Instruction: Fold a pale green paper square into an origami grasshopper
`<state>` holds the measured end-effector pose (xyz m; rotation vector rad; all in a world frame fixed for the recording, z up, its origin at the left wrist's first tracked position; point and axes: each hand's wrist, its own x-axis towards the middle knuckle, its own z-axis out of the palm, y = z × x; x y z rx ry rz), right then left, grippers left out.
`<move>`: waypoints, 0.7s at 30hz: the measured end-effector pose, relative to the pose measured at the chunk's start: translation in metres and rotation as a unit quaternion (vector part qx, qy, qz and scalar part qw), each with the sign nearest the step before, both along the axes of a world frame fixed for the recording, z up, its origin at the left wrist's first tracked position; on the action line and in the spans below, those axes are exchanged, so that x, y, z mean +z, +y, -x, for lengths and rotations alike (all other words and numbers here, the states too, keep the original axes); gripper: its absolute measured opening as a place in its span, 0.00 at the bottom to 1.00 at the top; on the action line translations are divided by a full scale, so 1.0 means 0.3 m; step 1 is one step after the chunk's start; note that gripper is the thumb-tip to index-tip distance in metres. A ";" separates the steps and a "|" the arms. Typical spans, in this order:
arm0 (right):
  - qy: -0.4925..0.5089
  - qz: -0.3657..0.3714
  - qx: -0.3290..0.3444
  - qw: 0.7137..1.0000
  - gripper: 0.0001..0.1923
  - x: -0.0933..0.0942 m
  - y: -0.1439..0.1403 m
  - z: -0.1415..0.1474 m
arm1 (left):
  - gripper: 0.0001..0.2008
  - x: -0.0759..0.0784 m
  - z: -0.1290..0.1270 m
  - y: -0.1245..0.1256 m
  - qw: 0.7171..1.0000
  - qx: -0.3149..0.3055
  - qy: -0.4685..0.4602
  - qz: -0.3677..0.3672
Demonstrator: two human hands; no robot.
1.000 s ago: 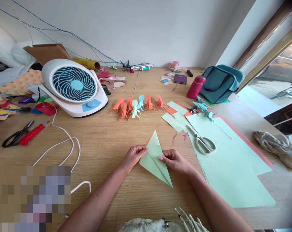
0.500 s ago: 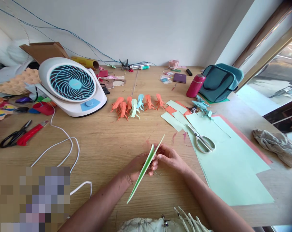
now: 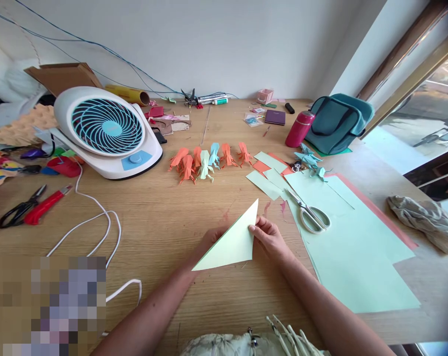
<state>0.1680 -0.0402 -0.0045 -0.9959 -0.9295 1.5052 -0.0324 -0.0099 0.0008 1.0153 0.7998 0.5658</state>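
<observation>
A folded light green paper triangle [image 3: 233,241] is held just above the wooden table [image 3: 164,217], its long tip pointing up and right. My left hand [image 3: 211,238] is mostly hidden behind the paper, gripping its left side. My right hand [image 3: 270,237] pinches the paper's right edge with thumb and fingers. A row of orange, green and blue folded paper figures [image 3: 205,160] stands further back on the table.
White-handled scissors [image 3: 308,213] lie on large green sheets [image 3: 353,247] at the right. A white and blue fan [image 3: 107,131] with a white cable [image 3: 101,222] stands at the left, near black scissors and a red cutter [image 3: 46,205]. A teal bag [image 3: 337,123] and red bottle [image 3: 299,129] sit behind.
The paper lay flat as a kite shape, was lifted edge-on and turned over, and now shows a plain triangular face between both hands.
</observation>
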 end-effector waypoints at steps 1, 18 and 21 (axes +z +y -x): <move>-0.010 0.000 -0.009 1.000 0.18 0.001 0.003 -0.004 | 0.19 0.006 0.009 0.004 1.000 0.003 -0.005 0.003; -0.191 -0.051 0.102 0.975 0.25 0.033 -0.007 -0.001 | 0.20 0.028 -0.006 0.008 0.991 0.054 0.054 -0.114; -0.205 -0.057 0.118 0.970 0.26 0.042 -0.004 -0.003 | 0.18 0.019 -0.005 0.008 0.984 0.074 0.071 -0.144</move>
